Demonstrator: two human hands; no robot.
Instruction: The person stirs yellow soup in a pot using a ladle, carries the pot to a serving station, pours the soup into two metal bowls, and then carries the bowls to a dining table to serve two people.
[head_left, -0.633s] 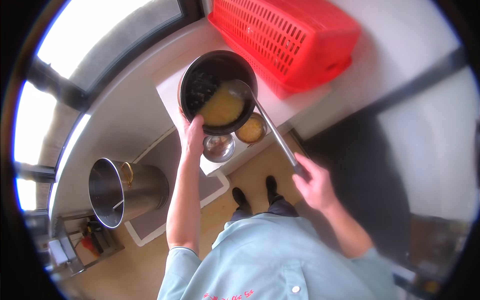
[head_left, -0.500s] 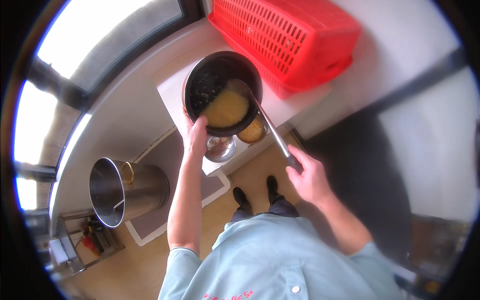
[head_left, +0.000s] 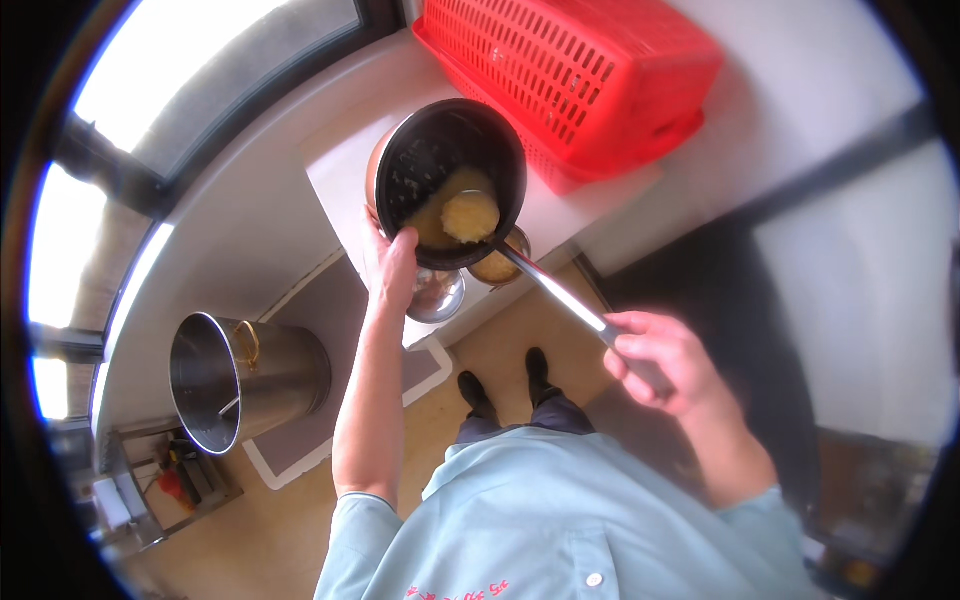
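My left hand (head_left: pixel 390 262) grips the near left rim of a dark-lined pot (head_left: pixel 400 165), which is tilted toward me. Yellowish liquid (head_left: pixel 432 222) pools at the pot's near side, and pale bits cling to its inner wall. In my right hand (head_left: pixel 665 362) is the handle of a metal ladle (head_left: pixel 560 288). The ladle's bowl is inside the pot, filled with yellow, soft-looking food (head_left: pixel 470 216). Just under the pot's near rim, partly hidden by it, are a shiny metal bowl (head_left: pixel 437 300) and a bowl of yellowish food (head_left: pixel 497 270).
A red slotted plastic basket (head_left: pixel 570 85) stands behind the pot on the white table (head_left: pixel 335 180). To the left is a tall steel stockpot (head_left: pixel 285 370) with a utensil inside. Windows (head_left: pixel 70 240) line the far left. My feet are on the tan floor (head_left: pixel 420 440).
The ladle's bowl has come up full from the pot's right side toward its near rim. My right hand has moved right and slightly down. The pot is tipped more toward me.
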